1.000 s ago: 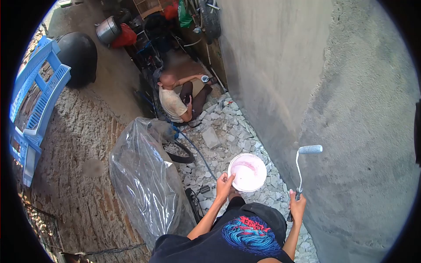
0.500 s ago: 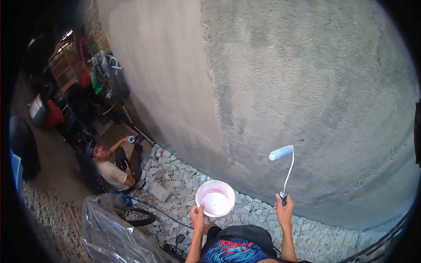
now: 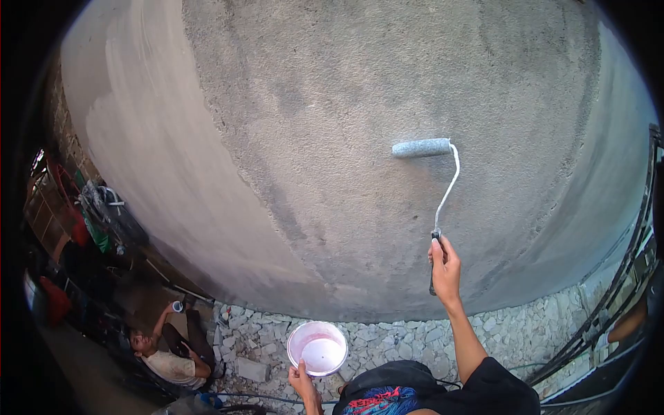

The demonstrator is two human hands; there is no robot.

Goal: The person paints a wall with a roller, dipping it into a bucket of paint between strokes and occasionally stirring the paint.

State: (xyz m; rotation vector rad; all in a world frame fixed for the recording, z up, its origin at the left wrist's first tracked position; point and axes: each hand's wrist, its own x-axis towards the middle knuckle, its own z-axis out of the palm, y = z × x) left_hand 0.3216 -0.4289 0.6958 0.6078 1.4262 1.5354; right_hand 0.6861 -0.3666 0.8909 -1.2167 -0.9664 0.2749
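My right hand (image 3: 446, 266) is closed round the black handle of a paint roller (image 3: 420, 148), raised in front of the rough grey wall (image 3: 346, 90). The roller's bluish-white sleeve lies level at the wall, with its bent white rod running down to the handle. Low in the view, my left hand (image 3: 302, 382) grips the near rim of a white bucket (image 3: 317, 348), thumb over the edge. The bucket has pinkish inner walls and a pale bottom.
A person (image 3: 173, 356) sits on the ground at the lower left, holding a small cup (image 3: 178, 306). Broken stone rubble (image 3: 415, 339) lies along the wall's foot. Black cables (image 3: 609, 301) run down the right side. Another person's arm (image 3: 628, 321) shows at the right edge.
My right hand has lifted the roller up the wall. The view has turned up and to the right, so the seated person and bucket appear lower. The plastic sheet has mostly left the view.
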